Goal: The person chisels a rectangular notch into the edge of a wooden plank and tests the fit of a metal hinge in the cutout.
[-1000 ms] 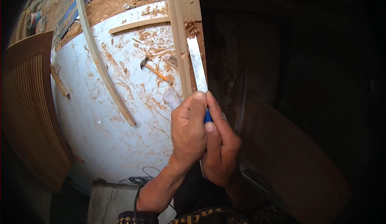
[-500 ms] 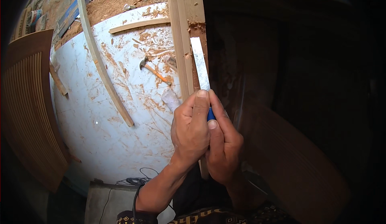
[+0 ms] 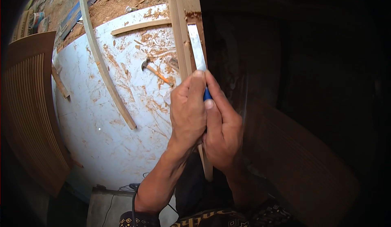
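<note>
Both my hands are wrapped round one chisel (image 3: 196,48), which has a flat silvery blade and a blue handle. My left hand (image 3: 187,105) grips it with the thumb laid along the base of the blade. Just behind and to the right, my right hand (image 3: 223,133) closes on the handle, thumb on the blue part. The blade points away from me along a long wooden piece (image 3: 178,27) with grooved edges. Its tip lies at a reddish-brown recess cut in the wood; whether it touches cannot be made out. Most of the handle is hidden by my fingers.
A claw hammer (image 3: 157,72) with an orange handle lies on the white sheet (image 3: 110,145), among wood shavings. A long wooden strip (image 3: 106,72) and a shorter one (image 3: 140,26) lie there too. A slatted brown panel (image 3: 30,105) stands left. Black cable (image 3: 136,186) lies near my left forearm.
Both hands and the chisel have moved forward, away from me, and slightly left along the wood. The blade tip is now close to the far end of the recess.
</note>
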`<state>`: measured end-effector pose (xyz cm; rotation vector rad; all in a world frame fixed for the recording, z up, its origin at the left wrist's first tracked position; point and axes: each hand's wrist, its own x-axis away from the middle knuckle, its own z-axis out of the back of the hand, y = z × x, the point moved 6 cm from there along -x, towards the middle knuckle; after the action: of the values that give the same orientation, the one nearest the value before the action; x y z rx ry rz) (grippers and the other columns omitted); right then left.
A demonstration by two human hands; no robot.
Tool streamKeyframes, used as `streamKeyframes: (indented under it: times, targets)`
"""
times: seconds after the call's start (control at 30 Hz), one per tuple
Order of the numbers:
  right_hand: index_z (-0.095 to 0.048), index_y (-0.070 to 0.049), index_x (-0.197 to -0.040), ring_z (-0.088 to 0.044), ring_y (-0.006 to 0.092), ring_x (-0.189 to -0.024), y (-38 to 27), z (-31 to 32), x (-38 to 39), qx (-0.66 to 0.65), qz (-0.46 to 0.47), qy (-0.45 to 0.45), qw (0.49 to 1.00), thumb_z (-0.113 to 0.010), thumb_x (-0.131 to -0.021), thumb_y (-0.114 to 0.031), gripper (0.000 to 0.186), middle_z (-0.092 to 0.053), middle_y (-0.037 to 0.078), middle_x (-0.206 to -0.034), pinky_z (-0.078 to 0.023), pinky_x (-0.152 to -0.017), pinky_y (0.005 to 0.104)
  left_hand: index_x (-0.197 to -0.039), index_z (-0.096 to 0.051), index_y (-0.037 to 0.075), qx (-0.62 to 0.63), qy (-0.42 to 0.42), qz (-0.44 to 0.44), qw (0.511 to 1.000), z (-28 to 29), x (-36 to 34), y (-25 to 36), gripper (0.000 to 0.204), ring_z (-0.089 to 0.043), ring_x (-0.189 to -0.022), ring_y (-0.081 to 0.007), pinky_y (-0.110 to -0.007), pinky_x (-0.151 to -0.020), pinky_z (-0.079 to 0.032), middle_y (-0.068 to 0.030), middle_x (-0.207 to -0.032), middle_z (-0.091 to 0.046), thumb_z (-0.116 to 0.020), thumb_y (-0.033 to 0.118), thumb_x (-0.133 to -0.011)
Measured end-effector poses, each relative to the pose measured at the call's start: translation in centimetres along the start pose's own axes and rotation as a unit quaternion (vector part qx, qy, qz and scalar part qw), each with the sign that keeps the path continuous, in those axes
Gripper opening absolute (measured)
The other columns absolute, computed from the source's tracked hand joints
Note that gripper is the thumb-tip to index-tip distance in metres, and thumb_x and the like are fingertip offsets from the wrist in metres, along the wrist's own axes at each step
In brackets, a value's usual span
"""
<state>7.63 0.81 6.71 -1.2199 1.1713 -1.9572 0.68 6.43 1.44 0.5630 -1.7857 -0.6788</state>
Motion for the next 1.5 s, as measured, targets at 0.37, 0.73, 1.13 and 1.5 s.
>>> streamKeyframes:
  times: [0.37,0.73,1.13,1.5]
  targets:
    - [-0.049,0.007,-0.150,-0.060,0.0360,-0.136,0.6,0.0,1.0,0.024,0.050,0.027,0.998,-0.044,-0.110,-0.012,0.045,-0.060,0.031,-0.144,-0.044,-0.114,0.0364,-0.078,-0.059,0.007,0.014,0.018,-0.017,1.000,0.2,1.3,-1.5,0.044,-0.044,-0.061,-0.0040,-0.028,-0.052,-0.036,0.0040,-0.065,-0.050,-0.050,0.036,-0.110]
    - [-0.048,0.006,-0.152,-0.058,0.0339,-0.138,-0.6,-0.3,-0.2,-0.012,-0.064,0.009,0.998,-0.043,-0.111,-0.011,0.045,-0.059,0.029,-0.147,-0.043,-0.116,0.0372,-0.078,-0.057,0.008,0.040,-0.001,-0.013,0.999,0.0,0.1,-0.2,0.043,-0.043,-0.060,-0.0029,-0.025,-0.053,-0.036,0.0059,-0.065,-0.049,-0.050,0.036,-0.111]
    - [-0.051,0.006,-0.150,-0.059,0.0335,-0.136,0.0,-0.6,-0.6,-0.005,-0.015,0.042,0.999,-0.044,-0.110,-0.011,0.044,-0.060,0.029,-0.146,-0.043,-0.115,0.0354,-0.077,-0.059,0.006,0.030,-0.003,-0.040,0.999,0.1,-0.3,-0.2,0.046,-0.045,-0.061,-0.0045,-0.028,-0.053,-0.037,0.0045,-0.064,-0.050,-0.050,0.036,-0.110]
    - [-0.051,0.005,-0.151,-0.059,0.0328,-0.137,-0.6,-0.2,-1.9,0.005,-0.010,0.027,1.000,-0.043,-0.110,-0.010,0.045,-0.060,0.029,-0.145,-0.043,-0.115,0.0366,-0.077,-0.058,0.005,-0.101,0.003,-0.145,0.984,0.0,-1.2,-0.2,0.045,-0.044,-0.060,-0.0063,-0.031,-0.053,-0.037,0.0025,-0.062,-0.049,-0.049,0.035,-0.109]
